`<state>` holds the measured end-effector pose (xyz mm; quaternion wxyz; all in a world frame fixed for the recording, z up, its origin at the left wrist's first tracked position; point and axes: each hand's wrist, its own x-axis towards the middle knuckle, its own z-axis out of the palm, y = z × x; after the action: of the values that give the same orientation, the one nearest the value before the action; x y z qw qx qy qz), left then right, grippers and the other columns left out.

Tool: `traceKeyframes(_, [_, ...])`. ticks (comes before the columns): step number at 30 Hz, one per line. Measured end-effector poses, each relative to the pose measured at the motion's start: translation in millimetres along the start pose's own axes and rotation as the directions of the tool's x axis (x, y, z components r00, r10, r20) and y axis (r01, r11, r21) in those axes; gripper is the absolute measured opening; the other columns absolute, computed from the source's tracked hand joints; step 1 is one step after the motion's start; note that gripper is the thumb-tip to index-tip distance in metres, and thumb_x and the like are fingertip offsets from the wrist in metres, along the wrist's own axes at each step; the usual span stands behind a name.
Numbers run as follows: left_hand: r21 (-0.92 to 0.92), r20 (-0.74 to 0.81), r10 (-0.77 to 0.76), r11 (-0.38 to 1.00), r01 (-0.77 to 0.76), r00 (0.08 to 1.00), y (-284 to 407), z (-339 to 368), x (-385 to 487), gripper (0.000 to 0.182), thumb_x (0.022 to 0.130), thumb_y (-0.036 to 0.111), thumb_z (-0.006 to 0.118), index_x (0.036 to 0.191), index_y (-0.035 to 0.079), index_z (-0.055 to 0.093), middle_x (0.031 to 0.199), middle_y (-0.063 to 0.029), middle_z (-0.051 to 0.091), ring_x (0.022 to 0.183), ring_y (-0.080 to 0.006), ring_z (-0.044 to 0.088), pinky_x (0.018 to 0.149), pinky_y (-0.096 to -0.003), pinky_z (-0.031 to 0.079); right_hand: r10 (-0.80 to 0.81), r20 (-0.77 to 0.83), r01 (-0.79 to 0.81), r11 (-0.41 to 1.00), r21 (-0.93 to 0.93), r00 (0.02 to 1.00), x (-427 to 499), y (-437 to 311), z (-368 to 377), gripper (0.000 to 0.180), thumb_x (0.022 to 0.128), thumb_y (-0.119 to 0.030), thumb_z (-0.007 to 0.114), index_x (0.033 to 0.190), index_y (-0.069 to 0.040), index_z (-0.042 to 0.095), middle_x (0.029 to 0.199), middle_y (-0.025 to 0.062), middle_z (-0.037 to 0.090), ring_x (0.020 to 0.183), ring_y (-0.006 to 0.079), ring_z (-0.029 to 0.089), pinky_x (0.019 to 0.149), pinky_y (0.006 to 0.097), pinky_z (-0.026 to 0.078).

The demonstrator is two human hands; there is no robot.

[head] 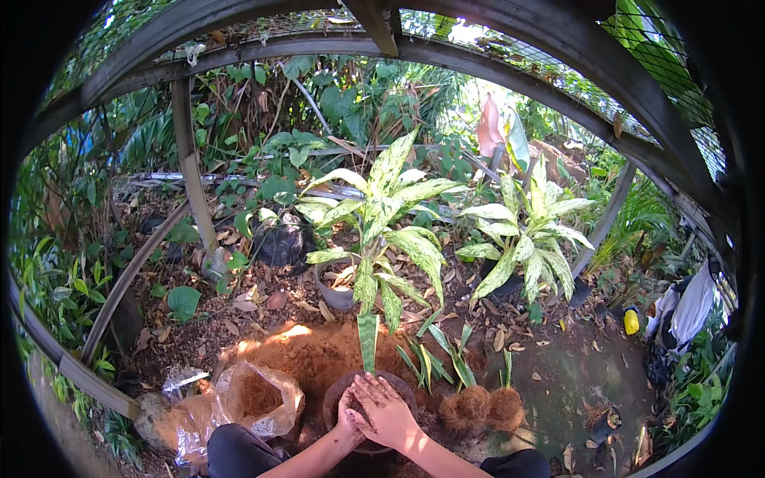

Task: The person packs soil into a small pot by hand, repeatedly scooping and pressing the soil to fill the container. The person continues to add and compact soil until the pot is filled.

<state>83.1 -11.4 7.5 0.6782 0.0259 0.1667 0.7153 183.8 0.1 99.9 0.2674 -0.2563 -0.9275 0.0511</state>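
Observation:
My left hand [349, 414] and my right hand [385, 412] are pressed together over a round dark pot [401, 388], with soil on the skin. A banded snake plant leaf [368, 343] stands upright just beyond the fingertips; its base is hidden. Whether the palms hold anything between them cannot be seen. Left of the pot, an opened clear plastic bag [290, 394] holds brown fibre [258, 395]. Coconut-fibre balls [469, 407] lie on the right, and small snake plants [454, 358] rest behind them.
Two variegated potted plants [382, 209] [532, 239] stand ahead. Reddish loose soil [317, 352] is heaped behind the pot. A small black pot [606, 423] lies at the lower right, and a yellow object [631, 321] hangs beside pale cloth [693, 310]. Wooden beams [197, 191] frame the place.

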Motion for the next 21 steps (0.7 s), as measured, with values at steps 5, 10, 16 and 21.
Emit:
traceKeyframes(5, [0.023, 0.04, -0.05, 0.999, 0.049, 0.998, 2.7, 4.1, -1.9, 0.035, 0.095, 0.034, 0.033, 0.117, 0.015, 0.053, 0.121, -0.0062, 0.055, 0.114, -0.0225, 0.051, 0.099, -0.0382, 0.038, -0.076, -0.006, 0.075, 0.994, -0.073, 0.997, -0.6, 3.7, 1.9, 0.047, 0.09, -0.033, 0.045, 0.117, 0.004, 0.055, 0.129, 0.0177, 0.05, 0.125, 0.0319, 0.042, 0.108, 0.043, 0.026])
traceKeyframes(10, [0.019, -0.042, -0.055, 0.998, 0.056, 0.998, 1.6, 2.8, -0.8, 0.038, 0.095, 0.036, 0.033, 0.12, 0.015, 0.052, 0.122, -0.0069, 0.055, 0.115, -0.0225, 0.05, 0.099, -0.0389, 0.039, -0.076, 0.068, 0.078, 0.996, -0.039, 0.995, -2.0, 5.4, -2.0, 0.048, 0.089, -0.032, 0.046, 0.121, 0.004, 0.05, 0.135, 0.014, 0.045, 0.127, 0.0312, 0.038, 0.108, 0.0429, 0.025])
traceKeyframes(16, [-0.403, 0.382, 0.13, 0.914, 0.038, 0.915, -9.3, -2.2, 1.5, 0.035, 0.096, 0.036, 0.032, 0.114, 0.016, 0.055, 0.118, -0.0039, 0.057, 0.114, -0.023, 0.051, 0.098, -0.0384, 0.04, -0.05, 0.242, 0.096, 0.979, -0.182, 0.969, -2.3, -3.0, -0.9, 0.048, 0.091, -0.031, 0.041, 0.126, 0.001, 0.047, 0.136, 0.0145, 0.043, 0.13, 0.0298, 0.035, 0.11, 0.043, 0.021])
traceKeyframes(21, [-0.259, 0.082, -0.123, 0.956, 0.14, 0.989, 1.3, -8.0, 3.3, 0.035, 0.095, 0.036, 0.033, 0.107, 0.015, 0.057, 0.107, -0.0081, 0.061, 0.102, -0.0261, 0.058, 0.09, -0.0398, 0.046, -0.113, 0.15, 0.133, 0.983, -0.128, 0.982, -2.6, -2.8, -5.0, 0.045, 0.091, -0.028, 0.041, 0.125, 0.0, 0.05, 0.137, 0.0138, 0.042, 0.133, 0.0297, 0.03, 0.111, 0.0445, 0.017])
